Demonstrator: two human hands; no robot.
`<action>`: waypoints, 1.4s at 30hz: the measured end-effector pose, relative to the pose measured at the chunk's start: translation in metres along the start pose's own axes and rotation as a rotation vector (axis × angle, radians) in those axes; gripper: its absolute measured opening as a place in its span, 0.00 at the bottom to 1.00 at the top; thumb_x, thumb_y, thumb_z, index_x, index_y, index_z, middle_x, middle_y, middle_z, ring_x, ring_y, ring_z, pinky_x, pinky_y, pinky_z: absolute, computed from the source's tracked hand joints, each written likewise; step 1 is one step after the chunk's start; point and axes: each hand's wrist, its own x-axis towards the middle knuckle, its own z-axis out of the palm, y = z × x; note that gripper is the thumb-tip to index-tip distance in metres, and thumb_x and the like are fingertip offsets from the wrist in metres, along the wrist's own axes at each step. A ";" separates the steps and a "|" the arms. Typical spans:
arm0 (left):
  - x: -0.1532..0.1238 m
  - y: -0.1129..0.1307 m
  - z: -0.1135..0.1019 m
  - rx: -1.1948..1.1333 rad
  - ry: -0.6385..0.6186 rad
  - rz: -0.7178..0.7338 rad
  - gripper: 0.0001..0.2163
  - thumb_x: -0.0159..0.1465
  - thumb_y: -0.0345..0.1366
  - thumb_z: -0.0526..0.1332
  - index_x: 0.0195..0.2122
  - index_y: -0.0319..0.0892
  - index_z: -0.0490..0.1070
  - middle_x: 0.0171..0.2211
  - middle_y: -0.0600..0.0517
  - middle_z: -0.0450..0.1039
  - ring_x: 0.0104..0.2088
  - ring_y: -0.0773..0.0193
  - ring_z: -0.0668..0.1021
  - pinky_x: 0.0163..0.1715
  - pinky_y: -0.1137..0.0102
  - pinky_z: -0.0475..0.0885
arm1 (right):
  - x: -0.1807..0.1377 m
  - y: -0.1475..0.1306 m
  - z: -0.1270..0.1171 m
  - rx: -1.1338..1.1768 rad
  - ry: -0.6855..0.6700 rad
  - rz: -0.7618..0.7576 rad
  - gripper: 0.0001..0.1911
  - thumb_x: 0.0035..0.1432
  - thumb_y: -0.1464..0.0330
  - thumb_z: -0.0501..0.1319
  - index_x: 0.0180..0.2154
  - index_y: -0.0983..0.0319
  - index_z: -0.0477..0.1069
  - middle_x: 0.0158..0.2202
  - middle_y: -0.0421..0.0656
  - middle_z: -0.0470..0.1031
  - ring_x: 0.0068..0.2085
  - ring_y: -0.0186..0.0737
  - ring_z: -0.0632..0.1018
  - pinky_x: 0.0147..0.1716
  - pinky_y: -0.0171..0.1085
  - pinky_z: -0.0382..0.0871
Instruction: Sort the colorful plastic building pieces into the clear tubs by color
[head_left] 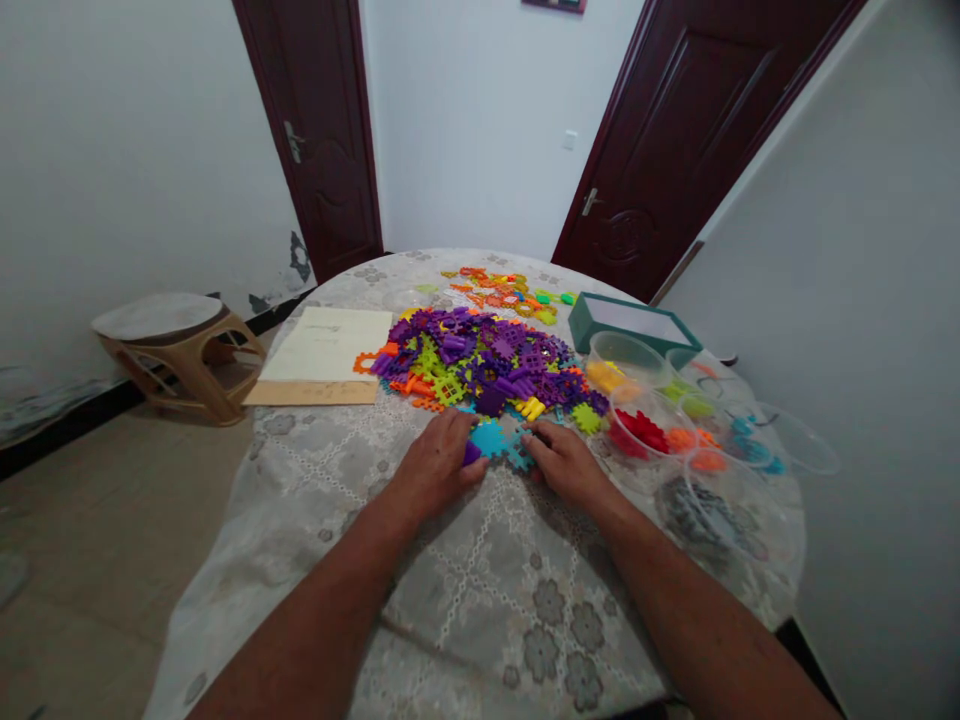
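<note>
Just in front of the pile, my left hand (444,462) is closed around a purple plastic piece (472,453) and the left edge of a light-blue toy gear (490,438). My right hand (564,462) pinches the right side of a second blue toothed piece (519,450). The two blue pieces sit edge to edge between my hands; whether they are joined, I cannot tell. Behind them lies a large heap of toy building pieces (504,348), mostly purple, with lime-green, orange and yellow ones. A lime-green gear (587,418) rests at the heap's right front edge.
Several clear plastic cups (630,350) on the right hold pieces sorted by colour, including red gears (640,432) and grey pieces (694,512). Behind them stands a green box (634,322). Paper sheets (330,342) lie left, smaller orange pieces (495,290) at the back. A stool (180,350) stands beyond the table.
</note>
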 end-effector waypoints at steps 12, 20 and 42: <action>0.002 -0.007 0.014 -0.130 0.094 0.168 0.20 0.69 0.43 0.64 0.60 0.46 0.67 0.55 0.43 0.75 0.57 0.49 0.78 0.61 0.52 0.74 | 0.004 -0.006 0.021 0.517 -0.158 0.106 0.23 0.73 0.47 0.53 0.37 0.58 0.68 0.22 0.36 0.72 0.21 0.33 0.73 0.21 0.31 0.66; 0.007 -0.013 0.014 -0.176 0.076 0.013 0.22 0.68 0.50 0.64 0.59 0.48 0.70 0.51 0.47 0.77 0.50 0.53 0.81 0.52 0.56 0.79 | 0.001 -0.025 0.005 0.062 0.170 -0.063 0.07 0.66 0.68 0.63 0.46 0.58 0.77 0.36 0.40 0.80 0.37 0.39 0.78 0.38 0.35 0.68; 0.013 -0.014 0.010 -0.078 0.054 -0.142 0.29 0.59 0.60 0.67 0.55 0.47 0.75 0.48 0.46 0.82 0.44 0.50 0.85 0.49 0.54 0.82 | -0.077 0.106 -0.303 -0.757 0.800 0.381 0.16 0.65 0.69 0.59 0.53 0.63 0.73 0.43 0.53 0.82 0.39 0.50 0.79 0.41 0.41 0.66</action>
